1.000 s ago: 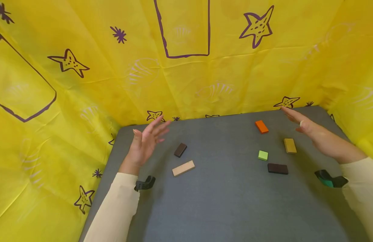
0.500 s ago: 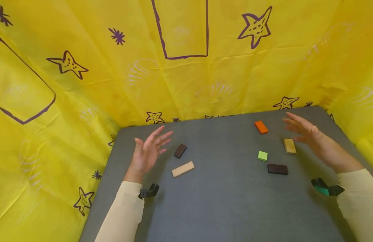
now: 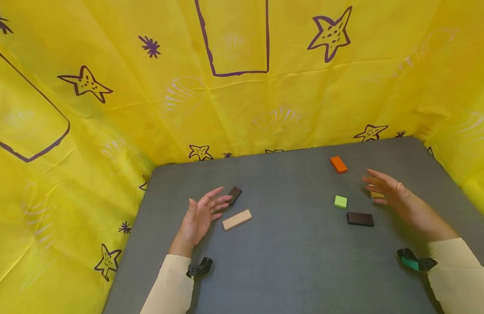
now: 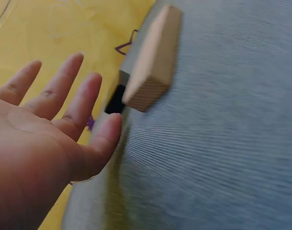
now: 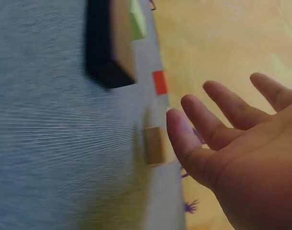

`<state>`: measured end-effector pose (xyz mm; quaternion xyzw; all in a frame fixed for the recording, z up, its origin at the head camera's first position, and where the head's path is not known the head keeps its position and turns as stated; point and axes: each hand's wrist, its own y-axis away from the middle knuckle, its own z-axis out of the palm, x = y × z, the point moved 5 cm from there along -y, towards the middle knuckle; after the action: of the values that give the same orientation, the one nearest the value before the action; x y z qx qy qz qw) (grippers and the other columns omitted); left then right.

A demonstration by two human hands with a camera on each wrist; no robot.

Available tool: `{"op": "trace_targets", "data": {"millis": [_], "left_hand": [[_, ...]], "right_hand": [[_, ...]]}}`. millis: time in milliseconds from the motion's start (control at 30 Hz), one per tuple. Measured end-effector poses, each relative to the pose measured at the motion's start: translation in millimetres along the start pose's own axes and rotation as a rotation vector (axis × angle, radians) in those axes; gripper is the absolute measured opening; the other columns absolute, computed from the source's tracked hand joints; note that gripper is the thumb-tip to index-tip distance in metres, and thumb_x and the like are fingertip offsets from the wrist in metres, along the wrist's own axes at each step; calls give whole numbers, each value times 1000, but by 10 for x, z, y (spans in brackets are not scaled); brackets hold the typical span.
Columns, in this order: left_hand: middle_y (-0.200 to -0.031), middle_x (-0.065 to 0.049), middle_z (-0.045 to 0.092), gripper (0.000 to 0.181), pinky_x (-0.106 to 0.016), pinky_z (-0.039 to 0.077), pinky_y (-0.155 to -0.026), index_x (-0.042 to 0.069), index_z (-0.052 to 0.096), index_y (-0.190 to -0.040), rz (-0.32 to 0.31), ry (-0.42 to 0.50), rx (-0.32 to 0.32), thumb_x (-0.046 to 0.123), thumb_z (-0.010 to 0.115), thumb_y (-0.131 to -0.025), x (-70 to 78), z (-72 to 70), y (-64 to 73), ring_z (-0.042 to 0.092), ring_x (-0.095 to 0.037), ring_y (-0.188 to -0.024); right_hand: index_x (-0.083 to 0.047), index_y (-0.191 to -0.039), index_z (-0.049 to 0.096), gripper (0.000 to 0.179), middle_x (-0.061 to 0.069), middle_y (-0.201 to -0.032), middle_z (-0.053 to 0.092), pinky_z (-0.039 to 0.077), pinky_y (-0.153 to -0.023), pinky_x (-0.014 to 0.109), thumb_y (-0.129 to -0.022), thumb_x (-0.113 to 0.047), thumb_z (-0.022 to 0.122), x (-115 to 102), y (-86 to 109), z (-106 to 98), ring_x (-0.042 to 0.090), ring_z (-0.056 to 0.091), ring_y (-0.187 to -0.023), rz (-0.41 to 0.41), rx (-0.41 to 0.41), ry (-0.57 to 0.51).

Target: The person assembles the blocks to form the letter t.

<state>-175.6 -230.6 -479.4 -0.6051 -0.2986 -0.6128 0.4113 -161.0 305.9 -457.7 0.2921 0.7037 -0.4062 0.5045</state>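
Observation:
My left hand [image 3: 198,220] is held over the table with its fingers spread, holding nothing. Close to its fingertips lie a dark brown block [image 3: 235,195] and a long pale wooden block [image 3: 237,220]. On the other side my right hand [image 3: 399,198], also empty with fingers extended, hovers over a tan block [image 3: 377,195] and partly covers it. Left of that hand are a small light green block [image 3: 340,202] and a dark block [image 3: 360,219]. Farther back lies an orange block [image 3: 338,165]. In the left wrist view the pale wooden block [image 4: 155,60] appears beyond the thumb.
The grey table [image 3: 289,261] carries all the blocks in a left and a right group. Yellow cloth [image 3: 242,100] with purple starfish drawings hangs behind the table and at both sides. A dark strap [image 3: 200,267] is on each wrist.
Both hands have come lower and nearer over the table, the left one moving right toward its blocks. The right hand now partly covers the tan block. The blocks have not moved.

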Motion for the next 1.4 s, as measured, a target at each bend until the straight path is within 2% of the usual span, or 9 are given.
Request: {"op": "trace_targets", "data": {"millis": [267,433,567,700,867,933,1033,1167,1400], "left_hand": [[-161,-39,39,93,-66,27,-114,-10,30,-165,-32,-72,-36,66,20,-114,-103,187,70,31,-64,-147],[-163,-36,38,68,-58,36,-111,-11,34,-164,-59,-76,-32,39,25,-118,-156,260,91,33,-61,-146],[-167,-29,38,57,-51,48,-105,-7,38,-164,-94,-76,-27,17,40,-113,-210,323,97,35,-57,-147],[-171,-18,36,68,-40,50,-107,3,42,-167,-170,-111,-15,7,67,-104,-293,389,102,38,-43,-151],[-170,-13,37,92,-34,57,-93,17,41,-170,-276,-207,-28,4,87,-92,-375,443,125,67,-35,-115],[-170,-9,36,97,-35,60,-84,22,40,-171,-302,-276,-43,4,90,-90,-398,453,129,70,-34,-97],[-170,0,35,100,-35,59,-83,26,40,-171,-311,-418,-59,6,93,-88,-411,461,121,69,-27,-98],[-169,0,38,99,-35,57,-84,21,41,-171,-283,-564,-59,7,94,-88,-389,475,101,66,-24,-96],[-169,-2,37,105,-31,55,-82,15,39,-171,-276,-672,-59,7,96,-84,-387,480,66,62,-19,-92]], "right_hand": [[-2,-173,20,63,17,-166,45,41,-107,26,-120,-34,9,201,137,106,23,50,-143,80,46,-4],[0,-172,25,57,20,-163,46,40,-106,25,-120,-23,17,349,214,109,21,50,-141,116,76,24],[6,-168,31,53,21,-160,50,39,-106,26,-117,-6,26,402,239,90,23,53,-138,114,92,42],[5,-166,36,52,14,-155,57,41,-103,21,-114,3,38,402,259,85,18,57,-133,154,98,103],[0,-164,44,57,10,-152,61,48,-98,18,-109,3,61,431,282,91,13,60,-127,238,109,198],[-1,-162,48,61,12,-149,62,48,-97,17,-106,0,70,455,284,93,12,61,-124,260,115,246],[-2,-159,53,64,15,-145,65,46,-96,14,-101,-5,80,481,278,108,9,62,-121,277,106,322],[-3,-153,60,64,15,-139,67,45,-94,13,-95,-6,87,486,258,145,5,61,-118,266,85,375],[-10,-140,70,49,8,-132,65,42,-91,12,-94,-9,88,502,244,170,5,57,-111,254,74,490]]}}
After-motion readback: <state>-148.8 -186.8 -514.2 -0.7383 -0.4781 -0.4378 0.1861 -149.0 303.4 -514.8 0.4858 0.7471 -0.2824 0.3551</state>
